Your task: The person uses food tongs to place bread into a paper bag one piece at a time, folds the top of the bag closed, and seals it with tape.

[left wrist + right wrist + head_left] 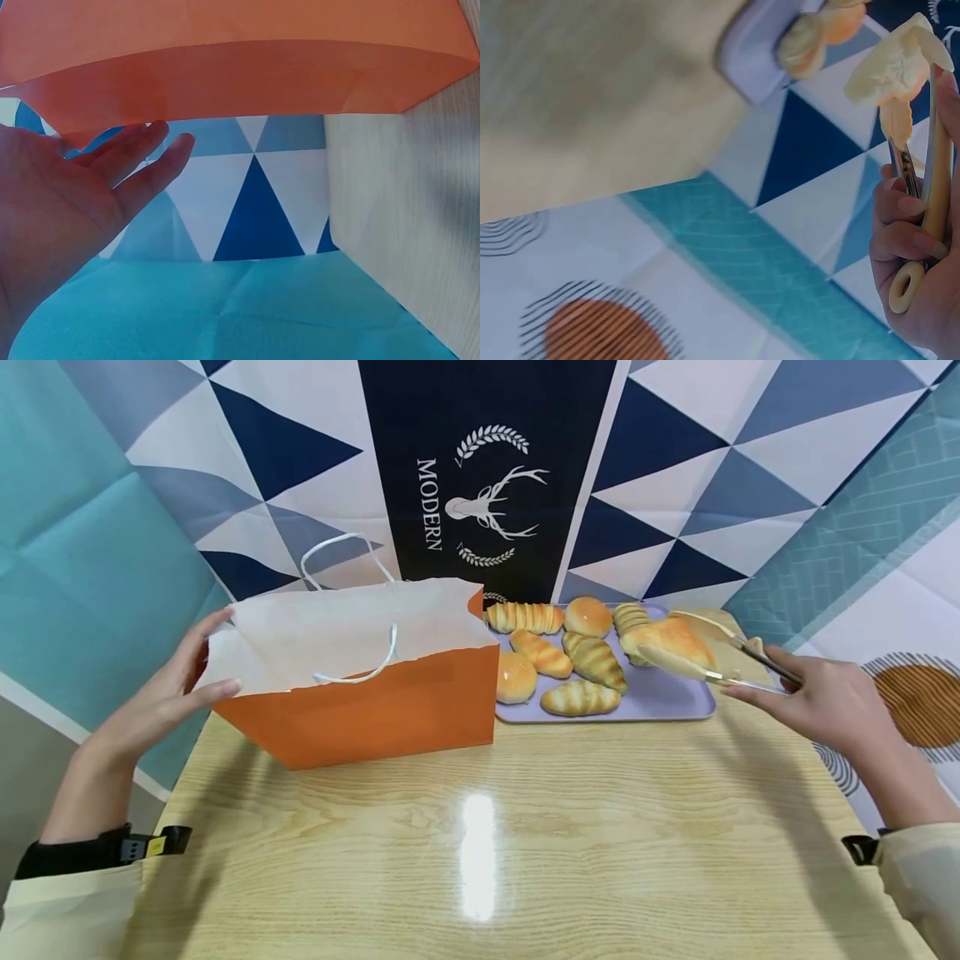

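An orange paper bag with a white lining and white cord handles stands on the left of the table, its mouth spread. At its left end, my left hand holds the rim, thumb on the near corner and fingers at the far one. In the left wrist view, some fingers of this hand reach behind the orange bag side. My right hand grips food tongs, handles seen in the right wrist view. Between their wide pale ends is a golden, wedge-shaped bread, raised over the tray's right part.
A lavender tray sits at the back, right of the bag, bearing several rolls and buns, including a round bun and a striped roll. The wood-grain table extends in front. Patterned cloth rises behind.
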`<action>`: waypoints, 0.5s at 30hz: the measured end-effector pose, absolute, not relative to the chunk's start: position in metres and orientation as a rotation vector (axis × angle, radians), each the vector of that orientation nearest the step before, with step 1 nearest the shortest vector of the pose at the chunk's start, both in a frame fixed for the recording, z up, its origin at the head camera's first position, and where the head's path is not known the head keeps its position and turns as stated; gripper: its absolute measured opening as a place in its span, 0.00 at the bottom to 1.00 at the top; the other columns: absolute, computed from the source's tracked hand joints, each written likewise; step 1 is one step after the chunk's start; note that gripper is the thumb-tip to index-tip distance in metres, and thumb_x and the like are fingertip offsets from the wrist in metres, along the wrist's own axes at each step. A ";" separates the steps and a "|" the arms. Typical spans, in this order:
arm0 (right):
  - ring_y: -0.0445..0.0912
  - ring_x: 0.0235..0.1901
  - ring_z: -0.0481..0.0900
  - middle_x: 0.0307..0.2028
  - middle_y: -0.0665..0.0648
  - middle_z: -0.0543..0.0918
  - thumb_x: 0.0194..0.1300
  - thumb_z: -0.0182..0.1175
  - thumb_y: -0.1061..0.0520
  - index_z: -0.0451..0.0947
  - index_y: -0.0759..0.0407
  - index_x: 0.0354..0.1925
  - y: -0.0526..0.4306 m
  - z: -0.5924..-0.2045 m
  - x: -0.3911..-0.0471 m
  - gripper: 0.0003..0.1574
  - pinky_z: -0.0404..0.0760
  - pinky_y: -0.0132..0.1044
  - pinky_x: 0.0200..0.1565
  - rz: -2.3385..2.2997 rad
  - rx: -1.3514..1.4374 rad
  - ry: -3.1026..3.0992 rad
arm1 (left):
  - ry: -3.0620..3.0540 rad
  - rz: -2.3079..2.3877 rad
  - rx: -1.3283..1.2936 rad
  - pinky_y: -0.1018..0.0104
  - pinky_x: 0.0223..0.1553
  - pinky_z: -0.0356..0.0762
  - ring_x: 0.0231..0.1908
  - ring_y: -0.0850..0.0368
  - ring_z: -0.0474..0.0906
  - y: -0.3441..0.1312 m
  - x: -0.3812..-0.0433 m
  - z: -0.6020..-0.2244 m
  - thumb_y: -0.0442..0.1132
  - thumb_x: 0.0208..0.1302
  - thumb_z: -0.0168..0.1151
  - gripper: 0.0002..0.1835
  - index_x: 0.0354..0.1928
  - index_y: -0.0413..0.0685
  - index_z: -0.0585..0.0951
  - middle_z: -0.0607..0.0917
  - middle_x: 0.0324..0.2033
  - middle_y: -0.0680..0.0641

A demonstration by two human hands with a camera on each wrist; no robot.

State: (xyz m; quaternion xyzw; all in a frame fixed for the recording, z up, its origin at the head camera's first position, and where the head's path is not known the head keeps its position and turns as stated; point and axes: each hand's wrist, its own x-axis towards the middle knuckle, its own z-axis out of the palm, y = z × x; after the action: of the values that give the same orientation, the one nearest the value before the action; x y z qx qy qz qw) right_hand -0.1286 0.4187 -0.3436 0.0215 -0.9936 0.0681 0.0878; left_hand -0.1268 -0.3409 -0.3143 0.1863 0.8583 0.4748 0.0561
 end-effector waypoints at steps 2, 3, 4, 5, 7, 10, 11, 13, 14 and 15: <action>0.49 0.14 0.64 0.16 0.55 0.74 0.50 0.65 0.24 0.66 0.59 0.71 0.411 -0.338 -0.132 0.62 0.57 0.41 0.15 0.211 0.062 -2.960 | 2.601 1.445 0.564 0.27 0.65 0.21 0.74 0.51 0.27 -0.341 -0.127 -0.315 0.35 0.69 0.53 0.46 0.79 0.64 0.39 0.35 0.77 0.54; 0.49 0.14 0.63 0.16 0.55 0.74 0.50 0.65 0.24 0.66 0.60 0.71 0.408 -0.336 -0.133 0.62 0.57 0.41 0.15 0.226 0.074 -2.954 | 2.602 1.446 0.563 0.27 0.65 0.21 0.74 0.51 0.26 -0.341 -0.127 -0.315 0.35 0.69 0.53 0.46 0.79 0.64 0.39 0.34 0.77 0.54; 0.49 0.14 0.63 0.16 0.55 0.73 0.50 0.65 0.25 0.66 0.59 0.71 0.404 -0.334 -0.135 0.61 0.56 0.41 0.15 0.241 0.086 -2.950 | 2.602 1.447 0.561 0.27 0.65 0.21 0.74 0.51 0.26 -0.340 -0.126 -0.315 0.35 0.69 0.53 0.46 0.79 0.64 0.39 0.34 0.77 0.54; 0.49 0.13 0.62 0.16 0.56 0.73 0.51 0.65 0.25 0.66 0.59 0.71 0.400 -0.331 -0.136 0.61 0.56 0.41 0.15 0.257 0.106 -2.941 | 2.601 1.448 0.559 0.27 0.65 0.20 0.74 0.51 0.26 -0.340 -0.126 -0.316 0.35 0.69 0.53 0.46 0.79 0.64 0.39 0.34 0.77 0.54; 0.49 0.13 0.62 0.16 0.56 0.73 0.52 0.66 0.27 0.67 0.59 0.71 0.392 -0.327 -0.139 0.59 0.56 0.41 0.14 0.278 0.153 -2.920 | 2.602 1.447 0.557 0.28 0.65 0.20 0.73 0.52 0.24 -0.339 -0.126 -0.316 0.35 0.69 0.53 0.46 0.79 0.64 0.39 0.33 0.77 0.55; 0.48 0.12 0.62 0.16 0.56 0.73 0.53 0.67 0.29 0.68 0.59 0.70 0.380 -0.320 -0.143 0.57 0.57 0.40 0.14 0.292 0.230 -2.878 | 2.604 1.445 0.559 0.29 0.66 0.18 0.73 0.54 0.23 -0.338 -0.126 -0.315 0.35 0.69 0.53 0.46 0.79 0.64 0.39 0.32 0.77 0.56; 0.48 0.12 0.62 0.16 0.56 0.72 0.53 0.67 0.30 0.68 0.58 0.70 0.376 -0.318 -0.145 0.56 0.57 0.40 0.14 0.291 0.252 -2.862 | 2.605 1.444 0.558 0.30 0.66 0.18 0.73 0.55 0.23 -0.338 -0.126 -0.315 0.35 0.69 0.53 0.46 0.79 0.64 0.39 0.32 0.77 0.56; 0.48 0.12 0.62 0.15 0.55 0.72 0.53 0.68 0.31 0.69 0.55 0.70 0.367 -0.313 -0.148 0.54 0.57 0.40 0.14 0.288 0.299 -2.825 | 2.609 1.444 0.554 0.29 0.65 0.18 0.73 0.55 0.23 -0.338 -0.126 -0.314 0.36 0.69 0.53 0.46 0.79 0.64 0.38 0.32 0.77 0.56; 0.48 0.12 0.62 0.15 0.55 0.71 0.53 0.69 0.32 0.70 0.55 0.70 0.363 -0.310 -0.150 0.53 0.57 0.40 0.14 0.290 0.326 -2.806 | 2.611 1.446 0.552 0.28 0.65 0.18 0.73 0.55 0.23 -0.338 -0.125 -0.314 0.36 0.69 0.53 0.46 0.79 0.63 0.38 0.32 0.77 0.56; 0.48 0.12 0.62 0.15 0.55 0.71 0.52 0.69 0.32 0.70 0.54 0.69 0.360 -0.308 -0.152 0.52 0.57 0.40 0.14 0.296 0.349 -2.791 | 2.612 1.447 0.549 0.28 0.65 0.18 0.73 0.55 0.23 -0.337 -0.125 -0.314 0.36 0.69 0.53 0.46 0.79 0.63 0.38 0.32 0.77 0.56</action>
State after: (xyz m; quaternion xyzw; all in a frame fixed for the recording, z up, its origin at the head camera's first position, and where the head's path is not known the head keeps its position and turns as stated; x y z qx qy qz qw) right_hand -0.1519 0.3596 -0.3078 0.1219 -0.9747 0.1033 0.1561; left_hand -0.1253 -0.3374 -0.3142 0.1805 0.8591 0.4761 0.0529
